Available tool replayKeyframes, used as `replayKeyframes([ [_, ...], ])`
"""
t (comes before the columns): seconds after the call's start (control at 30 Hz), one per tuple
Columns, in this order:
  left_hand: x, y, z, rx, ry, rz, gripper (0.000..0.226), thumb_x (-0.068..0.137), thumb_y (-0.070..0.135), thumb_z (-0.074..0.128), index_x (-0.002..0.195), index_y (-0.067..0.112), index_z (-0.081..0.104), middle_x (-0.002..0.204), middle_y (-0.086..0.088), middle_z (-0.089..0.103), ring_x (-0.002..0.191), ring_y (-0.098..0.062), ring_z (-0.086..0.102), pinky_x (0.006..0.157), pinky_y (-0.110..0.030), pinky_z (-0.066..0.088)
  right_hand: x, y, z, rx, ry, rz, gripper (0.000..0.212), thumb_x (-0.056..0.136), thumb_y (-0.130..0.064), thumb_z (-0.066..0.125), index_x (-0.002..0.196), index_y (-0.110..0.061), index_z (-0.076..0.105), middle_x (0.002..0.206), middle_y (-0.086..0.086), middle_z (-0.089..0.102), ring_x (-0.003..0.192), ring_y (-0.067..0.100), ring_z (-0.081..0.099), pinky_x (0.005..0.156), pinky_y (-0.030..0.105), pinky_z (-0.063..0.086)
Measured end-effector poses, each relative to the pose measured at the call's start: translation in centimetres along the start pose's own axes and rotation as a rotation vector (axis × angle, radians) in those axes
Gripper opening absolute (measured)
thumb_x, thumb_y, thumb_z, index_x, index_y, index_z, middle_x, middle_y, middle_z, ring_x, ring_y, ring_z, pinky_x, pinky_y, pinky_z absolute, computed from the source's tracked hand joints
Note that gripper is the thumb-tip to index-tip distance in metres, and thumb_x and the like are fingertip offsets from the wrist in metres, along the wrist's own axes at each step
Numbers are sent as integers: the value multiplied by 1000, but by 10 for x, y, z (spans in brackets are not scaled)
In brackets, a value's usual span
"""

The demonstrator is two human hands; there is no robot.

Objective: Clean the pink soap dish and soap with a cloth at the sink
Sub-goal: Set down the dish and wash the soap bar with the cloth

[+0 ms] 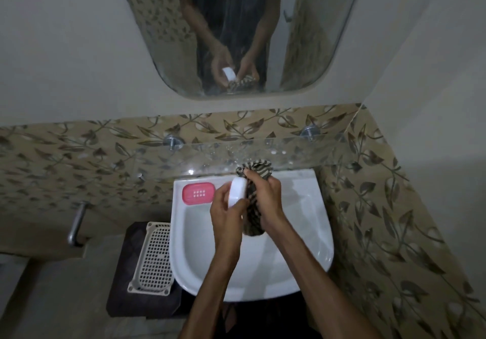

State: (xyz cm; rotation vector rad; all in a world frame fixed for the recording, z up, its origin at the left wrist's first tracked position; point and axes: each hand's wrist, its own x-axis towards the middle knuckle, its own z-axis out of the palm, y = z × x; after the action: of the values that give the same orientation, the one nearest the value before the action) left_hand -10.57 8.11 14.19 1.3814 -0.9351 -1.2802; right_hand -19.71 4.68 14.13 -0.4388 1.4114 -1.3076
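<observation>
Over the white sink my left hand grips a white bar of soap, held on edge. My right hand grips a striped brown cloth and presses it against the soap's right side. The cloth bunches above my fingers and hangs down below my palm. The pink soap dish lies without the soap on the sink's back left ledge, left of my hands.
A glass shelf on two metal pegs runs above the sink's back edge. A mirror hangs higher on the wall. A cream plastic basket sits on a dark stand left of the sink. A metal handle sticks out at far left.
</observation>
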Motion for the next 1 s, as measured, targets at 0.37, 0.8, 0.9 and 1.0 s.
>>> replayKeyframes([
  [0.37,-9,12,-2,20,-106,-94,17,69,3,55,78,6,68,62,-5,67,51,-14,63,46,-24,48,-11,19,-13,-321,-42,-397,16,87,-28,79,85,-17,68,83,3,74,80,17,73,68,28,58],
  [0.8,-16,-4,-1,4,8,-34,14,58,-1,56,67,8,62,59,-10,57,52,-19,52,44,-32,45,-6,12,-3,-254,75,-327,16,81,-35,82,76,-25,70,73,-10,75,70,7,72,66,30,57],
  [0.9,-13,-2,-4,-15,31,-38,17,76,5,56,74,12,71,59,-16,62,50,-25,57,43,-32,45,-21,24,-4,-320,-1,-462,12,81,-38,81,81,-30,71,80,-10,75,76,7,74,67,26,60],
  [1.0,-16,-2,-2,-7,10,-44,19,58,-2,55,60,17,57,54,2,54,46,-15,48,41,-22,39,-13,16,-2,-292,79,-437,13,85,-31,79,75,-31,70,76,-8,74,72,7,71,67,25,56],
])
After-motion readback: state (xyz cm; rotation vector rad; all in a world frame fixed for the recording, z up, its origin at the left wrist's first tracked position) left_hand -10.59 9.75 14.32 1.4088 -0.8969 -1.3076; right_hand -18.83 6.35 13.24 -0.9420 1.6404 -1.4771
